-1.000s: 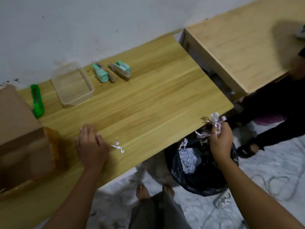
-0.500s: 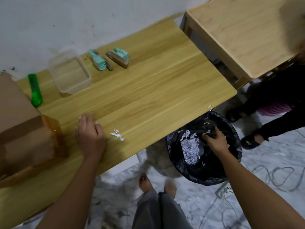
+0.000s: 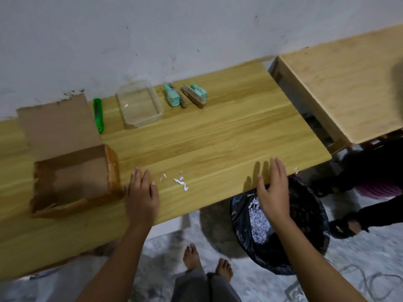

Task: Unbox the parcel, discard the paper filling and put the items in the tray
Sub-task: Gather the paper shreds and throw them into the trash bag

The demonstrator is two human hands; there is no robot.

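The opened cardboard box (image 3: 72, 173) lies at the left of the wooden table (image 3: 218, 140), its flap folded back. A clear plastic tray (image 3: 140, 105) stands near the wall with nothing in it. Two teal items (image 3: 173, 98) (image 3: 195, 94) lie to the right of the tray. A few white paper shreds (image 3: 181, 182) sit near the front edge. My left hand (image 3: 141, 196) rests flat beside the box. My right hand (image 3: 272, 188) hovers open at the table's front edge, above a black bin bag (image 3: 305, 225) holding shredded paper.
A green utility knife (image 3: 98, 115) lies between the box flap and the tray. A second wooden table (image 3: 349, 88) stands at the right. Another person in dark clothes (image 3: 370, 177) sits on the floor at the right. My bare feet (image 3: 207, 264) and cables are on the floor.
My right hand dropped its paper shreds into the bin bag, then rose out of it to the table's front edge. The left hand stayed flat on the table.
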